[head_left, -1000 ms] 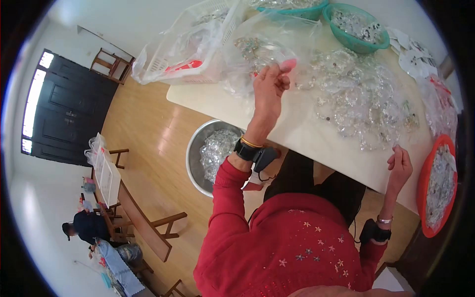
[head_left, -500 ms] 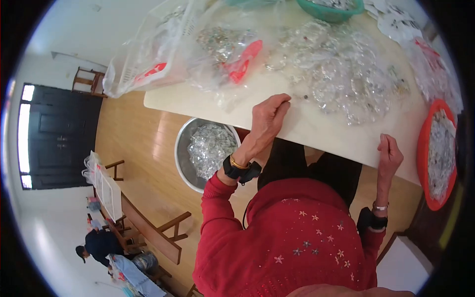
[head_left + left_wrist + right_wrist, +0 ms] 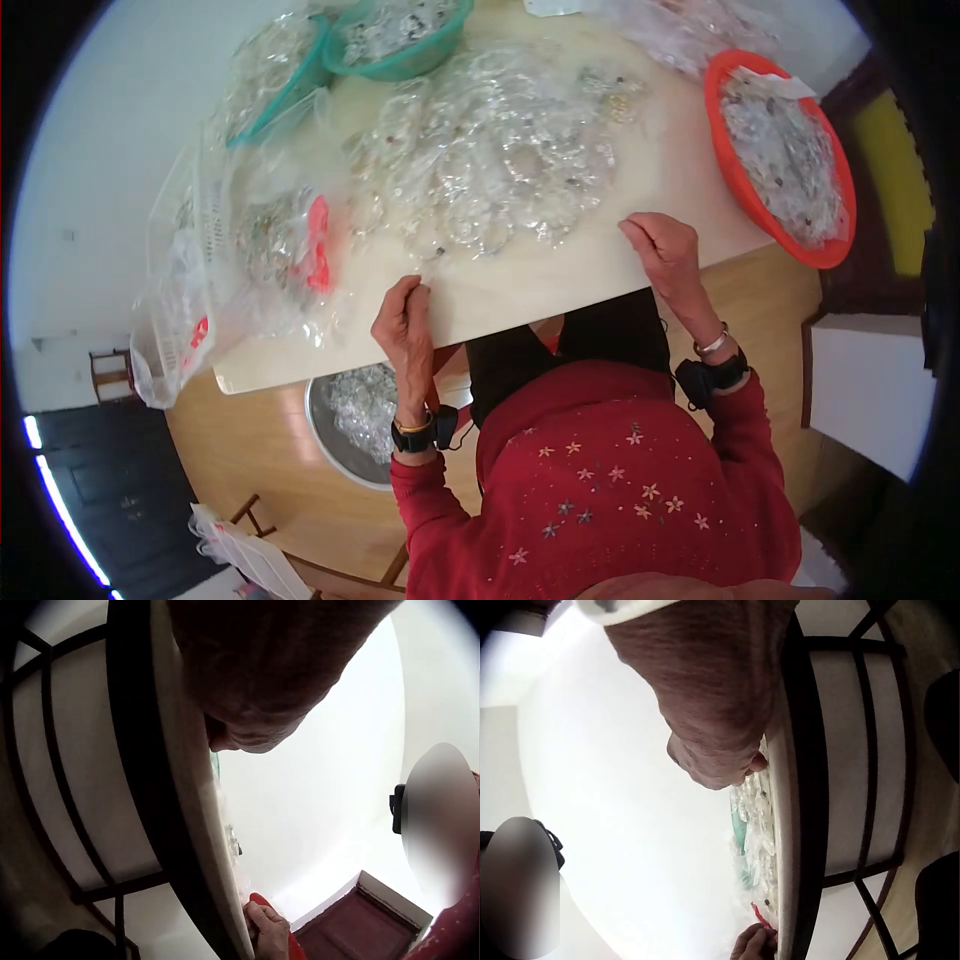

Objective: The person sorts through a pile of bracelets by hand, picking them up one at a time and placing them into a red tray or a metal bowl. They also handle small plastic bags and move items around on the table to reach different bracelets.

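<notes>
My left hand [image 3: 405, 325] rests at the table's front edge, its fingers loosely curled with nothing visible in them. My right hand [image 3: 668, 258], also loosely curled, rests near the edge further right and holds nothing visible. Between and beyond them, a wide heap of small clear plastic packets [image 3: 510, 150] with bracelet-like beaded pieces covers the table [image 3: 500, 300]. Left of the heap lies a clear plastic bag [image 3: 265, 240] of similar pieces, with a pink-red strip [image 3: 318, 245] on it. In the right wrist view, the back of my right hand [image 3: 712, 720] hides most of its fingers.
An orange-red basin [image 3: 845, 200] of packets stands at the right corner. Green bowls [image 3: 400, 65] sit at the back left, near a white basket [image 3: 212, 215]. A metal basin [image 3: 330, 440] of packets stands on the floor below the left edge.
My left hand has come back from the clear plastic bag to the table's front edge. The right hand stays near the edge, loosely curled. The head view has swung to the right.
</notes>
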Demonstrator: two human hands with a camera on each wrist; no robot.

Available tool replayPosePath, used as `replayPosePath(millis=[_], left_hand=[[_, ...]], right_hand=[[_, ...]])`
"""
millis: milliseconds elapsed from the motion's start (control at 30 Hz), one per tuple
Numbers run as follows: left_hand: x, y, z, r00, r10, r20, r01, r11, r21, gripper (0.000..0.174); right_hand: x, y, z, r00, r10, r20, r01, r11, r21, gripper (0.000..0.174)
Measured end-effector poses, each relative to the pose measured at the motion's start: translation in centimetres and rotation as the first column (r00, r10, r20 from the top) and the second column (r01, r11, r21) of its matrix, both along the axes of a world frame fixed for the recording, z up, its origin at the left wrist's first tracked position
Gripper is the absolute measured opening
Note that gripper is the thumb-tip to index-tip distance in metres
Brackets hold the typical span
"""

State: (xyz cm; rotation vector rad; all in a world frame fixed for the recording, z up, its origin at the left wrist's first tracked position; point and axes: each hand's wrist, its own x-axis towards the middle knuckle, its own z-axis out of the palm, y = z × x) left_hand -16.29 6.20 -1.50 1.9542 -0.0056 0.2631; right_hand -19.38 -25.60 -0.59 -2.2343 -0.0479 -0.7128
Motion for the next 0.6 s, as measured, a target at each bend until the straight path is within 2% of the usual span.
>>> replayPosePath(millis=[300, 467, 600], left_hand=[[-0.32, -0.63, 0.62, 0.999, 0.029, -0.022, -0.029, 1.000, 0.001, 0.013], [-0.28, -0.65, 0.13, 0.999, 0.022, 0.036, -0.024, 0.998, 0.051, 0.016], [-0.35, -0.71, 0.32, 0.999, 0.041, 0.025, -0.043, 0.996, 0.072, 0.016]], right_hand=[[0.12, -0.11, -0.16, 0.999, 0.037, 0.026, -0.036, 0.998, -0.047, 0.010], [0.17, -0.12, -0.17, 0.996, 0.040, 0.081, -0.035, 0.998, -0.059, 0.010], [0.08, -0.17, -0.10, 0.998, 0.032, 0.051, -0.028, 0.997, -0.075, 0.010]])
